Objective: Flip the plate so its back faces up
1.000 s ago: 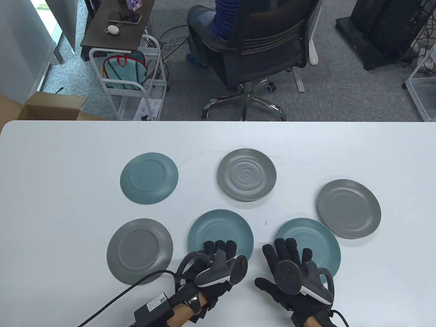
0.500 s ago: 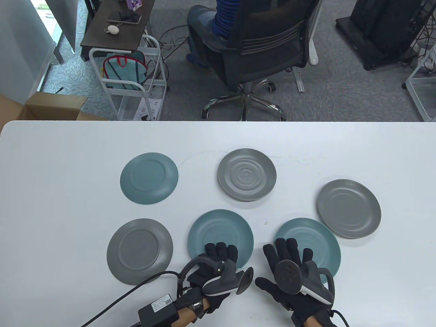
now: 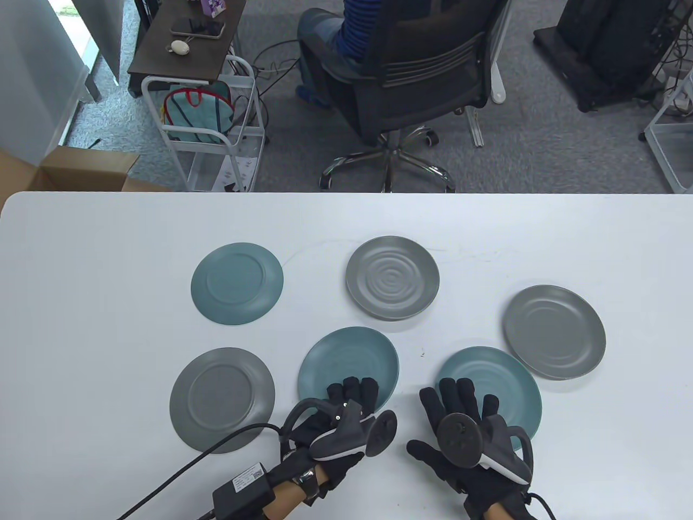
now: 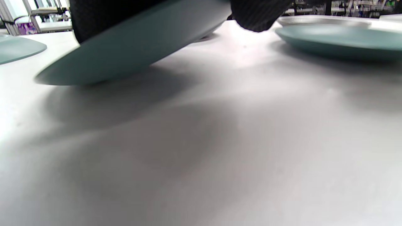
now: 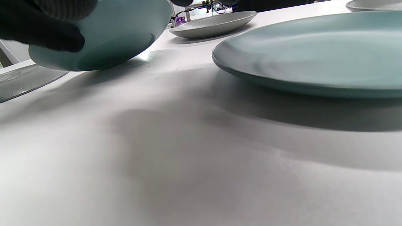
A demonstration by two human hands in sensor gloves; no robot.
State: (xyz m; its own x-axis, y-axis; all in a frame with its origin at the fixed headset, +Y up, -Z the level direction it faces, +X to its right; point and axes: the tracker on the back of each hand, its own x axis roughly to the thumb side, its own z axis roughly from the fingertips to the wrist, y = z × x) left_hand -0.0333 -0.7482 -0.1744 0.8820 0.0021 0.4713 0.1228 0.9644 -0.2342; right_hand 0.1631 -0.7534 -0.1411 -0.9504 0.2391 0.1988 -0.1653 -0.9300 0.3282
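A: Item, teal plate (image 3: 346, 360), front row, middle of the surface (image 3: 97, 303). Position?

B: Near edge raised off the surface, far edge down and touching. Tilted, face up. Underside visible from the left wrist view (image 4: 135, 47), shadow beneath.

A: Holder?

B: Left hand (image 3: 338, 420). Fingers (image 3: 352, 389) laid over the near rim; thumb hidden from above, judged to be underneath. Gripping the teal plate at its near edge.

A: Right hand (image 3: 465, 433)?

B: Spread flat, fingers resting on the near part of a second teal plate (image 3: 490, 387) to the right. Gripping nothing. That plate flat on the surface, face up.

A: Other stock?

B: Grey plate (image 3: 222, 400) front left and teal plate (image 3: 236, 283) back left, both apparently back up. Grey ringed plate (image 3: 392, 278) back centre and grey plate (image 3: 553, 331) far right, face up.

A: Progress?

B: Early stage, by judgement. Lift begun, turn not yet made. Remaining: raise past upright, tip over, set down back up.

A: Hazard?

B: Possible slide of the far edge along the smooth surface during the tip.
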